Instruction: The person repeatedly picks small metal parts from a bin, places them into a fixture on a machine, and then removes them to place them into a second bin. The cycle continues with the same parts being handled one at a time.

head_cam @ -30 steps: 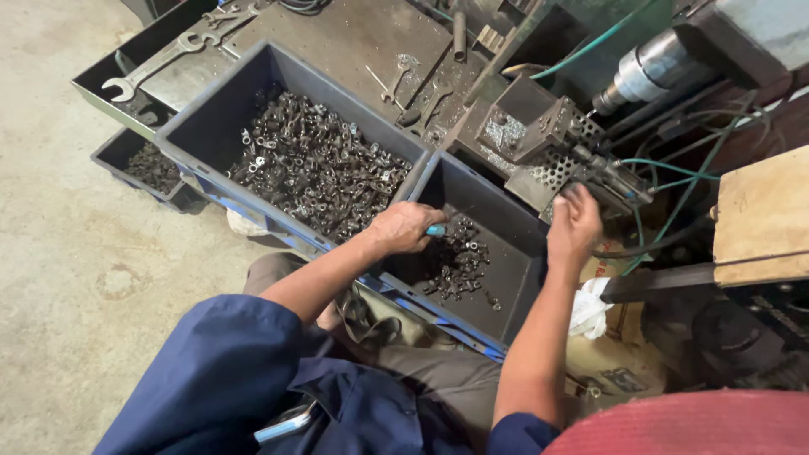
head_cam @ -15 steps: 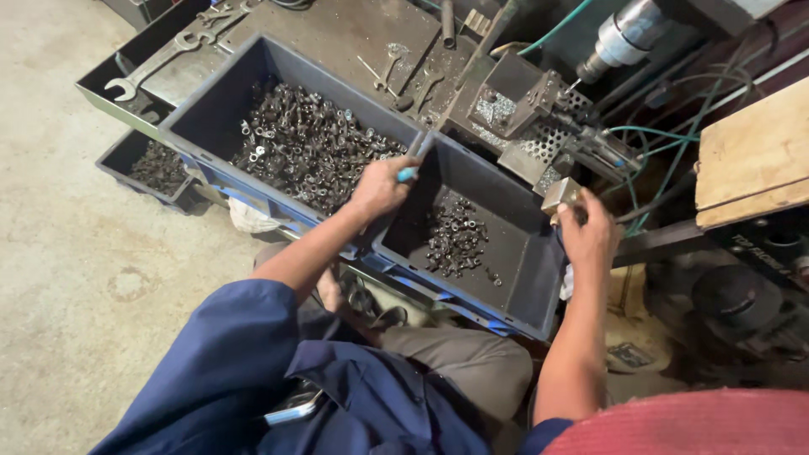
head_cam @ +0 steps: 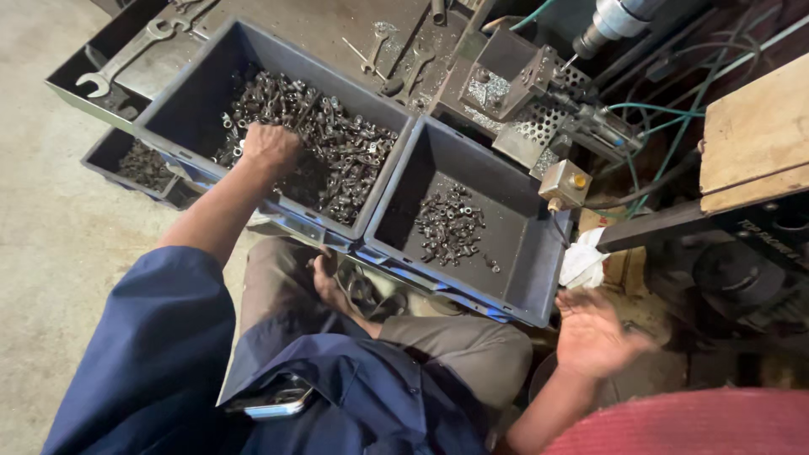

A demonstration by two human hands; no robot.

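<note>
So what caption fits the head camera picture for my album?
Left hand digs into a grey bin of small metal parts; right hand hangs open.

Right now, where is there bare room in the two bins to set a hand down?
The right bin has bare floor around its small pile of parts. The left bin is crowded with parts, the left hand among them; the right hand is outside.

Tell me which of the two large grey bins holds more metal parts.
The left bin, where the left hand rests on the parts. It holds a broad heap; the right bin has only a small cluster.
</note>
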